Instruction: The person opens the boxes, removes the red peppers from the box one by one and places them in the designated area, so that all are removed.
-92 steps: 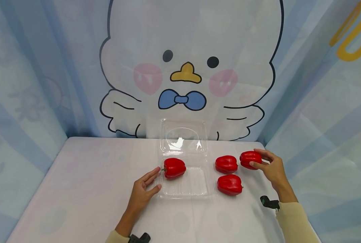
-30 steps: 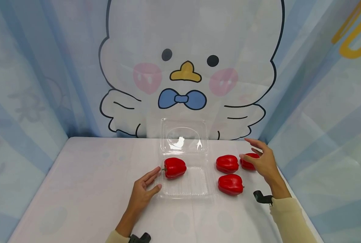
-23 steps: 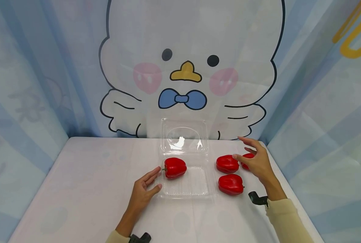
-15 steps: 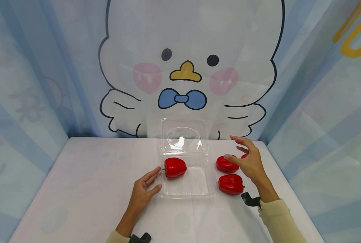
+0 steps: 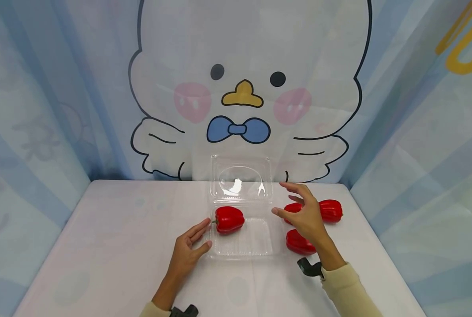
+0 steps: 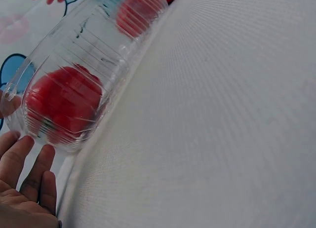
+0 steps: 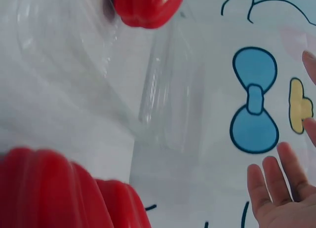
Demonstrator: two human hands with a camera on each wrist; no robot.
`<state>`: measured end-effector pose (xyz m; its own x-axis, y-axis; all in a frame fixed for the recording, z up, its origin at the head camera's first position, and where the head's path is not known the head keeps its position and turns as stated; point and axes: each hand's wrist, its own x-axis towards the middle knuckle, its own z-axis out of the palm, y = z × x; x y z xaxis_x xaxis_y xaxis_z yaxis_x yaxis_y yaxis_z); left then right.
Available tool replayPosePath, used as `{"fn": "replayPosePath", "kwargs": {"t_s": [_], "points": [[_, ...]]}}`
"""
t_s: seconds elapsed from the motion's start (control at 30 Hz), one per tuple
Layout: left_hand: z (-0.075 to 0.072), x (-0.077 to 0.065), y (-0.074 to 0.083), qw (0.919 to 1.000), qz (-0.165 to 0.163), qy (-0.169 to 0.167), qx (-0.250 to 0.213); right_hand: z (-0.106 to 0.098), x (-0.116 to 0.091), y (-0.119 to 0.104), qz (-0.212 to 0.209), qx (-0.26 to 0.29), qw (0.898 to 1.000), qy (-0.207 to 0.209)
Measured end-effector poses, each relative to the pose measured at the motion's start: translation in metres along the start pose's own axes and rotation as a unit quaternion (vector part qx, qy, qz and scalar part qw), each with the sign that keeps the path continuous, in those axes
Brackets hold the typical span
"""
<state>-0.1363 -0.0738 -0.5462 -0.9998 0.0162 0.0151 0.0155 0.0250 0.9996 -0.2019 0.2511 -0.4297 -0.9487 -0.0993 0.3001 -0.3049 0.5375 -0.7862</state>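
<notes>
A red bell pepper (image 5: pixel 229 220) lies in the left part of a clear plastic clamshell box (image 5: pixel 255 253), whose lid (image 5: pixel 239 176) stands raised at the back. My left hand (image 5: pixel 186 253) is at the box's left edge, fingers extended; in the left wrist view, its fingertips (image 6: pixel 47 151) are by the clear wall. Above the table, my right hand (image 5: pixel 309 220) holds nothing, thumb and fingers spread apart. It partly covers a near pepper (image 5: pixel 298 243) and a middle pepper (image 5: pixel 292 209). A third loose pepper (image 5: pixel 332 211) lies to its right.
The white cloth-covered table (image 5: pixel 117 246) ends at a curtain (image 5: pixel 239 44) printed with a cartoon bird. More curtain hangs along both sides. A dark wrist camera (image 5: pixel 310 267) sits on the right wrist, and another (image 5: pixel 184 311) on the left.
My right hand let go of the far-right pepper and moved left across the loose peppers towards the box. The left hand and the box have stayed in place.
</notes>
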Motion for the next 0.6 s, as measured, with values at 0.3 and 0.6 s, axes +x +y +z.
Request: {"fn": "replayPosePath", "kwargs": {"t_s": [0.3,0.6], "points": [[0.000,0.001,0.000,0.9999,-0.008,-0.006,-0.009,0.033,-0.008,-0.010,-0.001,0.034,0.999,-0.023],[0.000,0.000,0.002,1.0000,-0.007,-0.003,-0.004,0.061,-0.013,-0.019,0.014,0.046,0.998,-0.040]]}}
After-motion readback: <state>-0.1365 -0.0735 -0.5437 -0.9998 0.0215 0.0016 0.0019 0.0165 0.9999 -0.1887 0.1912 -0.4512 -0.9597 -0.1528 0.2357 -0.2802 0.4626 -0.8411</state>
